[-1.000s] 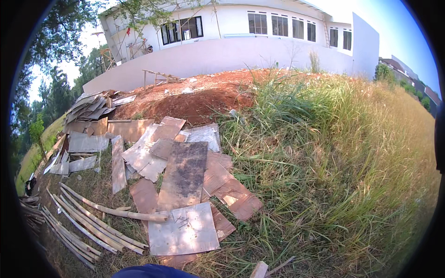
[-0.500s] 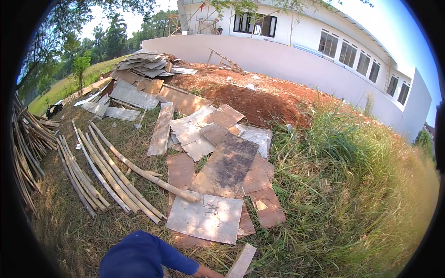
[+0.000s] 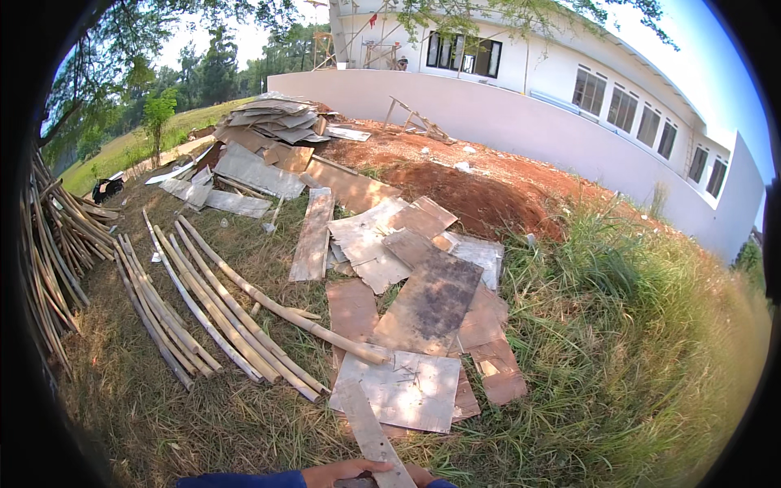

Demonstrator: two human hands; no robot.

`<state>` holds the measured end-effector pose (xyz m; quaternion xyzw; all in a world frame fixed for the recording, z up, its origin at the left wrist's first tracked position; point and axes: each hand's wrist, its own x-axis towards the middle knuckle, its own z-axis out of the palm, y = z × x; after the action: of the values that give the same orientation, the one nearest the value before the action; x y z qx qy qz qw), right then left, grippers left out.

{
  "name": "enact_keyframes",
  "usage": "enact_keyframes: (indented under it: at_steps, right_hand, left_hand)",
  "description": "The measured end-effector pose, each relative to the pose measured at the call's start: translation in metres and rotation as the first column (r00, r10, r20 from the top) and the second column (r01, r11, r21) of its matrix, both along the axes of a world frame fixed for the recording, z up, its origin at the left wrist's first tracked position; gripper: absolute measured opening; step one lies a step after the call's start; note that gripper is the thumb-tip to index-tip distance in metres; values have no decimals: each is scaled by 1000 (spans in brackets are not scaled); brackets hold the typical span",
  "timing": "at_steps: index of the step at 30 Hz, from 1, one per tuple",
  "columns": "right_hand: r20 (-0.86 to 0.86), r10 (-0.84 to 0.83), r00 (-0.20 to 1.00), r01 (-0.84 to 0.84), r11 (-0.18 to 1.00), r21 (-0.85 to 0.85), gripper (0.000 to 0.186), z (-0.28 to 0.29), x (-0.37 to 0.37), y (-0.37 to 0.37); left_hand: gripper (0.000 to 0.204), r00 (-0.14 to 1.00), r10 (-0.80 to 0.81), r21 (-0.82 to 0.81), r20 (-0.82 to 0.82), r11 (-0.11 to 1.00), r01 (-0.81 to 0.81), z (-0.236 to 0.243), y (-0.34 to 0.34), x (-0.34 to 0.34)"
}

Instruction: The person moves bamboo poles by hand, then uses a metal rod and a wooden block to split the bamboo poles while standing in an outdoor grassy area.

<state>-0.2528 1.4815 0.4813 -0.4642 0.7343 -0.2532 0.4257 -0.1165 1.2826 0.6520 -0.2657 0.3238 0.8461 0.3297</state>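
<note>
A narrow, pale wooden board (image 3: 373, 435) rises from the lower edge and slants up to the left, its far end in front of a pale flat sheet (image 3: 427, 392). My left hand (image 3: 346, 472) is closed on the board's left edge, thumb side over the wood. At the right edge my right hand (image 3: 420, 475) presses close against it, its fingers mostly hidden behind the board. A small dark piece (image 3: 355, 482) shows below my left hand; what it is I cannot make out. Blue sleeves cover both arms.
Flat weathered sheets (image 3: 427, 297) overlap on the grass ahead. Long bamboo poles (image 3: 236, 313) lie at left, one reaching onto the pale sheet. More poles (image 3: 65, 236) are heaped far left. A sheet stack (image 3: 272, 118), red soil (image 3: 464, 191) and a low wall (image 3: 488, 110) stand beyond.
The board has come further into view and swung from leaning right to leaning left. My right hand has appeared beside it. My left arm is lower in view, and the scene has shifted right.
</note>
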Motion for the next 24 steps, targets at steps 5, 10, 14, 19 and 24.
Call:
enact_keyframes:
  at_steps: [5,10,14,19,24]
  right_hand:
    - [-91,132,987,-136,990,-31,46,26,49,-65]
    - [-61,224,973,-207,955,215,41,138,78,-125]
    - [-145,143,979,-104,963,248,43,183,107,-199]
    - [-67,74,995,-60,982,182,45,276,144,-321]
    - [-56,-158,986,157,987,-21,35,180,167,-354]
  left_hand:
    - [40,911,405,-130,-74,902,-411,55,-115,87]
    - [62,380,830,346,-407,526,-777,128,-252,193]
    - [57,-109,859,341,-501,80,-937,117,-332,316]
    - [45,-287,833,-6,-473,-328,-945,79,-355,417]
    - [48,-500,804,-233,-321,-579,-781,21,-298,507]
